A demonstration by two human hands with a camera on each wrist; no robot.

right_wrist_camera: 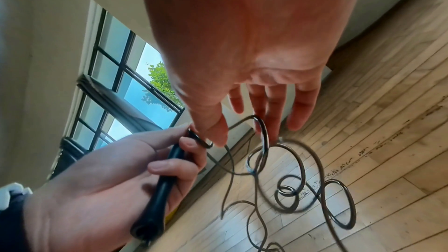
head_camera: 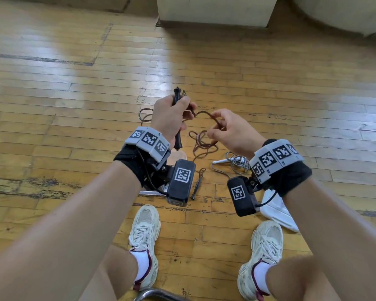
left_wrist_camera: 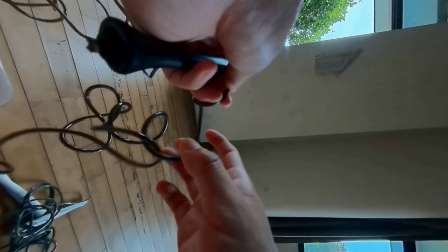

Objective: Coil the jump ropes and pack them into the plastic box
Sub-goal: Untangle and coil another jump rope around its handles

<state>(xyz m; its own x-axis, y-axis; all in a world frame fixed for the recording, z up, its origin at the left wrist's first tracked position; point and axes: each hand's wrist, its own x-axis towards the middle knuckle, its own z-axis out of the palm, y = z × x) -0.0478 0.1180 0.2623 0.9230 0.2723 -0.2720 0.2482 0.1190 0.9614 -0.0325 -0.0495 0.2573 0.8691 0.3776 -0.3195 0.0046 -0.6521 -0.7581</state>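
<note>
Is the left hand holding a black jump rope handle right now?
Yes, the left hand has its fingers curled round the black handle, seen plainly in the right wrist view.

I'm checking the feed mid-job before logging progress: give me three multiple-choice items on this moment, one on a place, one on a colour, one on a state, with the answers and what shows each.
1. Where does the white-handled jump rope lie?
A. On the floor by the right wrist
B. In the left hand
C. On the shoes

2. What colour is the handle that the left hand grips?
A. White
B. Black
C. Yellow

3. How is the brown rope now?
A. Neatly coiled
B. Packed away
C. Loose, in tangled loops

Answers: 1 A, the head view shows it on the boards beside the right wrist; 2 B, both wrist views show a black handle; 3 C, loops trail to the floor, with the right hand at one strand.
</note>
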